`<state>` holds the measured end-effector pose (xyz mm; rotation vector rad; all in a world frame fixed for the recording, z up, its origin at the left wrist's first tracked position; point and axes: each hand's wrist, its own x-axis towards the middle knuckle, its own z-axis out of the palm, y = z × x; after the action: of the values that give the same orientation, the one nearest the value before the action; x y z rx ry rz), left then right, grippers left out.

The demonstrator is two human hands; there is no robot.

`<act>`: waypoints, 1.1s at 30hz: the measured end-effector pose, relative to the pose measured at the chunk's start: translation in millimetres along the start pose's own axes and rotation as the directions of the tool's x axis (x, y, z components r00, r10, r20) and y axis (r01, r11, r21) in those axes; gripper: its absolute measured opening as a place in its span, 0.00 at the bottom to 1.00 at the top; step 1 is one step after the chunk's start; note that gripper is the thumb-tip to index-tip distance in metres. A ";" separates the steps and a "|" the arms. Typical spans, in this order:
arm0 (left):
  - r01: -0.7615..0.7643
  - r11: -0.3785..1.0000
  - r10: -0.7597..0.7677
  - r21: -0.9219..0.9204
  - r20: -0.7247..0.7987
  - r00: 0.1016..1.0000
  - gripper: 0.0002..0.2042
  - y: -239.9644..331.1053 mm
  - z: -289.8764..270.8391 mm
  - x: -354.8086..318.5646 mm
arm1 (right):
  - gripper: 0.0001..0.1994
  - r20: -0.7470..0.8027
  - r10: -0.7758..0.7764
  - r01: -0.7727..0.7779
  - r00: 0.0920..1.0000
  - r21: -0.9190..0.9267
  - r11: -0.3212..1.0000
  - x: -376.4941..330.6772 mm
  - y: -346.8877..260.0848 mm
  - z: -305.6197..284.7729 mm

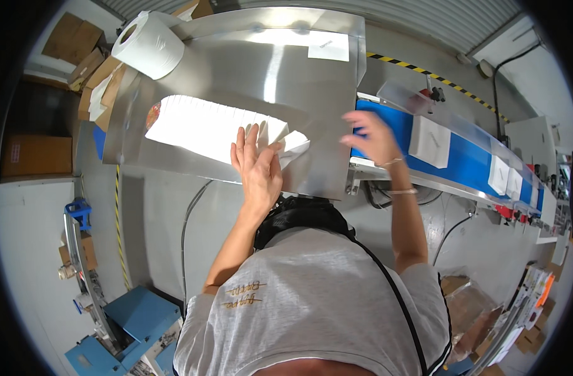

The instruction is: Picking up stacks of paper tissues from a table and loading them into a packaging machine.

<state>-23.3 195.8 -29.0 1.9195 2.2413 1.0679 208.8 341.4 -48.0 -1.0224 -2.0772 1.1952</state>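
Note:
A long row of white flat packets (211, 128), standing close together like a leaning file, lies on the steel table (236, 69). At its right end a few packets (291, 143) tip apart. My left hand (259, 169) rests against the near side of that end, fingers stretched out and not wrapped round anything. Over the gap between the table and the blue conveyor belt (387, 122) is my right hand (373, 139), slightly blurred, with thumb and fingers apart and nothing in it. A white packet (431, 141) lies on the belt just to its right.
More white packets (499, 175) sit farther along the belt, behind a clear guard rail (462, 113). A large white roll (148, 47) stands on the table's far left corner. One white sheet (328, 46) lies at the back right. Cardboard boxes (37, 155) are stacked at left.

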 end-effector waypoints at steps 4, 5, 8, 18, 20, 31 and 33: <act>-0.073 0.997 0.071 0.013 0.071 0.995 0.15 5.9 -5.2 4.9 | 0.22 0.266 -0.350 0.369 0.898 -0.024 0.929 29.7 -12.3 57.8; -0.047 0.999 0.047 0.007 0.059 0.997 0.17 10.6 -8.0 6.4 | 0.23 0.219 -0.485 0.527 0.846 -0.217 0.822 34.0 6.9 69.2; 0.026 0.999 -0.026 0.040 0.002 1.000 0.20 -3.4 -8.5 3.3 | 0.22 0.310 0.109 -0.183 0.944 0.220 0.958 26.1 7.7 58.6; -0.023 0.998 0.026 0.051 -0.064 0.998 0.15 -19.5 -5.6 2.2 | 0.23 -0.748 0.270 -0.629 0.607 -0.245 0.738 -31.5 99.1 -44.8; -0.021 0.999 0.024 0.046 -0.061 0.998 0.14 -21.0 -5.1 1.8 | 0.25 -0.724 -0.172 -0.589 0.668 -0.656 0.472 -28.6 77.6 -36.0; -0.053 0.999 0.054 -0.012 0.091 0.994 0.18 -22.2 -17.3 9.5 | 0.24 0.247 -0.193 0.211 0.949 -0.046 0.977 34.5 -4.3 79.9; 0.006 0.999 -0.005 -0.045 0.032 0.999 0.18 -26.3 -16.1 9.7 | 0.22 0.310 0.151 -0.238 0.939 0.265 0.934 22.9 10.2 70.5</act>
<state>-55.4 196.1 -25.5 1.8979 2.1861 1.0695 146.8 329.6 -88.4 -0.9755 -1.9462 1.7926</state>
